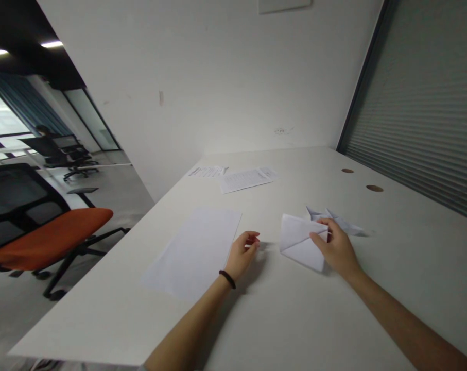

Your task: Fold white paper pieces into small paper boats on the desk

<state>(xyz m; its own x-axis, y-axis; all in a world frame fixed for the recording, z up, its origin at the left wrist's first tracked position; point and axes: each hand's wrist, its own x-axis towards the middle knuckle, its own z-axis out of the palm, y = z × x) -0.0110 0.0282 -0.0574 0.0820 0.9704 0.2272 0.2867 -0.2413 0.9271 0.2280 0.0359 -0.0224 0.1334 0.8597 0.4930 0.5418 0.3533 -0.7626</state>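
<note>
Folded white paper [300,242] is pinched at its right edge between the thumb and fingers of my right hand [335,247], tilted above the table. Just behind it, another folded paper piece [347,225] with pointed tips lies on the table, partly hidden by the held paper and my hand. My left hand [245,251], with a dark band on its wrist, is left of the folded paper and does not touch it. Its fingers are curled but apart, with nothing between them. A large blank white sheet [196,252] lies flat to the left, beside my left hand.
Printed sheets [246,179] and more written paper [208,171] lie at the back of the white table [233,330]. Two round holes are at the back right, near the blinds. An orange chair [55,234] stands left of the table; a person sits far off.
</note>
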